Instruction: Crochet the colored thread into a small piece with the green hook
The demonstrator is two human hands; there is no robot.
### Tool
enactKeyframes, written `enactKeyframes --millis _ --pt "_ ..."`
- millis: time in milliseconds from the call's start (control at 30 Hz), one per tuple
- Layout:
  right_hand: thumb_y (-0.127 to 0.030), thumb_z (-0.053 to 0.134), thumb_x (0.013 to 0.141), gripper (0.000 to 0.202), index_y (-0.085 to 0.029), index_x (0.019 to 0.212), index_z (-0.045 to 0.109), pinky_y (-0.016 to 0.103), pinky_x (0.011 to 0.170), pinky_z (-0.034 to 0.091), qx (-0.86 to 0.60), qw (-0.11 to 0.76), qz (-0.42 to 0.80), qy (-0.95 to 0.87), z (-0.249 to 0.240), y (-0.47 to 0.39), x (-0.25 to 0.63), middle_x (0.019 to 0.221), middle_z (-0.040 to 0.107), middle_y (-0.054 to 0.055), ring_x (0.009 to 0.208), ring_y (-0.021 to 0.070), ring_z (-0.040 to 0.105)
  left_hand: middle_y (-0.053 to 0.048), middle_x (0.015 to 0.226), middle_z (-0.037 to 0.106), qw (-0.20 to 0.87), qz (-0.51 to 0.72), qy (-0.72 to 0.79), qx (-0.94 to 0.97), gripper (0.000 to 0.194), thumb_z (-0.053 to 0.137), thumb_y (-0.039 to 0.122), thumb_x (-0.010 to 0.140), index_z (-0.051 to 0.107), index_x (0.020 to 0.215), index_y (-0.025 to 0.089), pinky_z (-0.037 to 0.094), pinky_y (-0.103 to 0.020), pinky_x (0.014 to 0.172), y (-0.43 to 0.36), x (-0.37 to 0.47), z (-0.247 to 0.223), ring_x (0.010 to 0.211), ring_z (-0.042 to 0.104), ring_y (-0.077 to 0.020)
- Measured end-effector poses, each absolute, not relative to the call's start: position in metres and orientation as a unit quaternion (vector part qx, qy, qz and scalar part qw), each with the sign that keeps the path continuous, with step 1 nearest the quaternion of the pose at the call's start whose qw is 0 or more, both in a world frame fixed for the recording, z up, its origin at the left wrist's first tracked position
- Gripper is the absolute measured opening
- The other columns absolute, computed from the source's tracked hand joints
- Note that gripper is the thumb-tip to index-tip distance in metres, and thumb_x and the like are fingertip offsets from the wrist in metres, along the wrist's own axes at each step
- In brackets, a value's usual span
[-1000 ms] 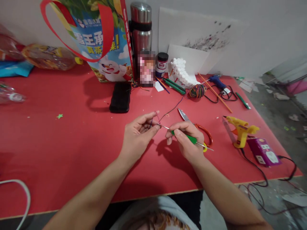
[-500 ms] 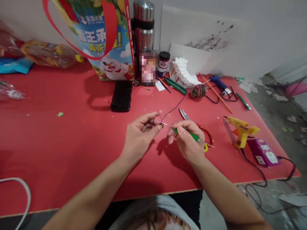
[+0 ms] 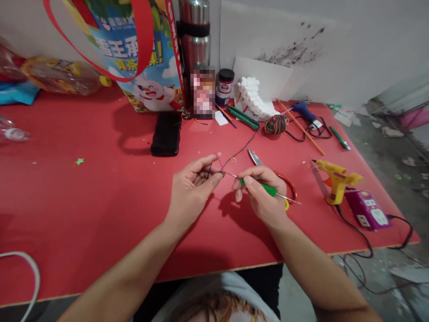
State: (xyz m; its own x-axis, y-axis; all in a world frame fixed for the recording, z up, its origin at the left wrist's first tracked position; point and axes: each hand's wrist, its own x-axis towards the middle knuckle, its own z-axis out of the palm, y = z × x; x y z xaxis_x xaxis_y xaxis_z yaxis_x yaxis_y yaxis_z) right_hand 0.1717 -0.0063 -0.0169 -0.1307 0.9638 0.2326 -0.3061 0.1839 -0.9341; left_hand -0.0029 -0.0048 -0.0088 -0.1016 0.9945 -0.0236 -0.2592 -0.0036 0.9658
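Note:
Between the thumb and fingers of my left hand (image 3: 194,181) is a small bit of crocheted yarn (image 3: 222,172), mostly hidden, with a pinkish strand looped up over the index finger. My right hand (image 3: 263,190) is closed around the green handle of a crochet hook (image 3: 268,189). The hook's thin metal shaft reaches left to the yarn at my left fingertips. From there a dark strand (image 3: 246,146) runs up to a multicoloured yarn ball (image 3: 275,124) at the back. Red-handled scissors (image 3: 290,185) lie partly hidden behind my right hand.
A yellow glue gun (image 3: 338,179) and a purple box (image 3: 368,210) with cords sit at the right. A black phone (image 3: 166,134) lies left of centre. Behind stand a bright carrier bag (image 3: 150,85), a steel flask (image 3: 196,47) and a dark-lidded jar (image 3: 224,86).
The view has shifted slightly, so most things sit a little further left. The hook's tip remains at the yarn by my left fingers, with its shaft looking slightly shorter between the hands.

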Motion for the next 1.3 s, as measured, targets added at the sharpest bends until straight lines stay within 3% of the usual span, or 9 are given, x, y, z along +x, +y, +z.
enactKeyframes --millis 167,433,600,767,867,1067,1300 --pt "-0.020 0.067 0.098 0.007 -0.020 0.103 0.073 0.029 0.062 0.061 -0.348 0.567 0.508 -0.546 -0.014 -0.009 0.170 0.084 0.078 0.003 0.060 0.0126 0.070 -0.002 0.089 0.075 0.511 0.582 0.472 0.421 0.042 0.084 0.019 0.078 0.079 0.119 0.023 0.055 -0.024 0.073 -0.006 -0.003 -0.006 0.077 0.066 -0.0118" --pt "-0.021 0.064 0.099 0.015 -0.025 0.113 0.071 0.033 0.071 0.061 -0.400 0.524 0.370 -0.655 -0.012 -0.016 0.171 0.094 0.077 0.004 0.071 0.0154 0.073 -0.002 0.087 0.074 0.576 0.587 0.448 0.351 0.043 0.087 0.017 0.073 0.080 0.116 0.021 0.055 -0.024 0.077 -0.003 -0.002 -0.007 0.080 0.066 -0.0117" --pt "-0.021 0.067 0.097 0.025 -0.029 0.120 0.070 0.036 0.086 0.061 -0.402 0.448 0.209 -0.771 -0.015 -0.014 0.172 0.101 0.081 0.005 0.090 0.0226 0.077 -0.001 0.083 0.072 0.600 0.596 0.435 0.307 0.044 0.089 0.014 0.069 0.082 0.111 0.021 0.055 -0.020 0.075 -0.001 -0.001 -0.005 0.077 0.065 -0.0090" --pt "-0.015 0.065 0.096 0.032 -0.024 0.127 0.064 0.035 0.081 0.059 -0.339 0.432 0.005 -0.836 -0.025 -0.012 0.167 0.099 0.080 0.009 0.088 0.0241 0.075 0.001 0.076 0.069 0.659 0.574 0.423 0.238 0.043 0.091 0.013 0.063 0.083 0.105 0.018 0.050 -0.015 0.062 -0.002 0.002 0.002 0.065 0.060 -0.0054" --pt "-0.013 0.064 0.096 0.037 -0.022 0.132 0.060 0.036 0.077 0.057 -0.350 0.413 -0.062 -0.838 -0.029 -0.014 0.163 0.100 0.079 0.010 0.086 0.0248 0.073 0.001 0.076 0.069 0.643 0.580 0.428 0.259 0.043 0.090 0.014 0.065 0.083 0.108 0.019 0.052 -0.018 0.064 -0.005 0.004 0.002 0.066 0.061 -0.0068" --pt "-0.017 0.064 0.097 0.035 -0.026 0.131 0.062 0.034 0.073 0.057 -0.394 0.435 0.014 -0.810 -0.022 -0.020 0.160 0.095 0.078 0.008 0.083 0.0239 0.073 -0.002 0.087 0.074 0.504 0.591 0.476 0.412 0.045 0.083 0.013 0.074 0.080 0.118 0.022 0.055 -0.024 0.071 -0.006 0.000 0.000 0.075 0.064 -0.0120" --pt "-0.019 0.066 0.097 0.021 -0.030 0.114 0.071 0.034 0.078 0.060 -0.426 0.461 0.175 -0.758 -0.002 -0.023 0.170 0.096 0.080 0.004 0.085 0.0211 0.076 -0.004 0.092 0.071 0.484 0.573 0.468 0.467 0.046 0.080 0.014 0.078 0.079 0.123 0.025 0.054 -0.027 0.077 -0.005 -0.008 0.001 0.083 0.064 -0.0151"
